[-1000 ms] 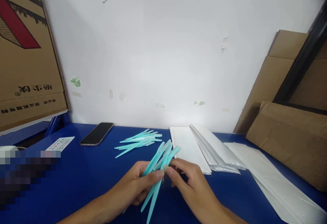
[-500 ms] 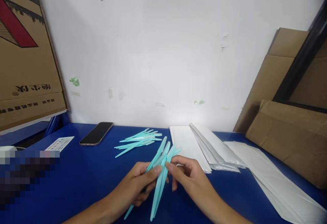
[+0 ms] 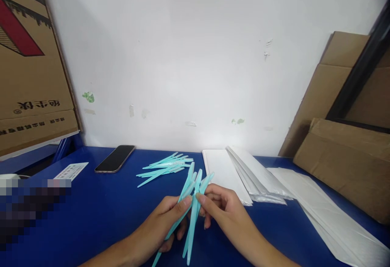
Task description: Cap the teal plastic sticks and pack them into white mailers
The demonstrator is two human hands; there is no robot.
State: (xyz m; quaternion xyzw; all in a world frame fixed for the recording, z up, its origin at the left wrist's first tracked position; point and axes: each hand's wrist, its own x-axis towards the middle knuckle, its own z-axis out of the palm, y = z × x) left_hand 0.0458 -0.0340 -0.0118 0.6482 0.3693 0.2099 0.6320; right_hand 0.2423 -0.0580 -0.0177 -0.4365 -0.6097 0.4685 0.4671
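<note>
Several slim light-teal sticks with pale, blade-like ends, which look like eyebrow razors (image 3: 191, 232), are fanned out between my two hands. My left hand (image 3: 163, 222) is closed around some of them, its thumb pressed on the handles. My right hand (image 3: 224, 208) pinches others between thumb and fingers, just right of the left thumb. The held razors cross near the thumbs, pale ends up and thin tails pointing down. Beyond my hands, a loose pile of the same razors (image 3: 161, 172) lies on the blue table (image 3: 115, 202).
White flat packets (image 3: 258, 177) are stacked behind my right hand, with more white sleeves (image 3: 329, 214) to the right. A phone (image 3: 115, 159) and a printed card (image 3: 72, 170) lie at the left. Cardboard boxes (image 3: 344, 165) stand at the right, against a white wall (image 3: 195, 55).
The razors in my hands have shifted: those at the right now stand more upright, and a gap shows between the left and right groups. The pile has not moved.
</note>
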